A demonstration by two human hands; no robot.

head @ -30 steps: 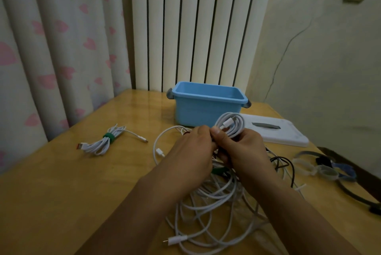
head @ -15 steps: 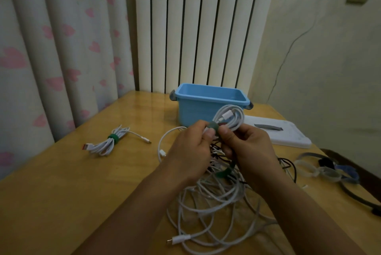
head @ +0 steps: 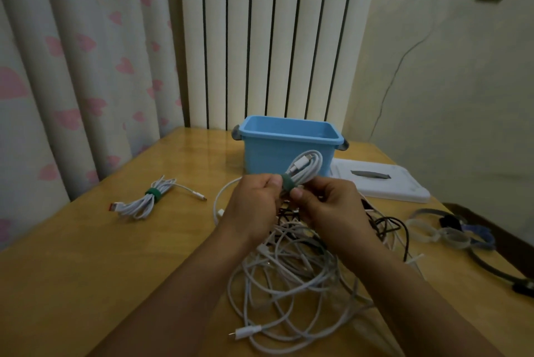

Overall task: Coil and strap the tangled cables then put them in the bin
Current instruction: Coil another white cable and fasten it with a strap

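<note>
- The left hand (head: 254, 200) and the right hand (head: 323, 206) hold a small white coil (head: 306, 167) between them, lifted above the counter (head: 86, 270) and in front of the bin (head: 286, 148).
- Both hands pinch the coil at its middle, where a green strap (head: 287, 182) goes around it. The fingers are curled on the strap, probably to press its end closed so the loops do not open.
- The coil is held high, away from the tangle (head: 294, 264), so that no loose cable catches in it.
- The tangle of white and black cables lies on the counter under the wrists and is not yet sorted.
- One done coil (head: 144, 200) with a green strap lies well apart on the left, still outside the bin.
- The bin stands open at the back; its inside is only partly seen and seems to hold nothing.
- Spare straps (head: 439, 232) lie on the right, near at hand for the next cables. A white lid (head: 384, 183) lies beside the bin.
- No brand, label or writing can be read on anything here.
</note>
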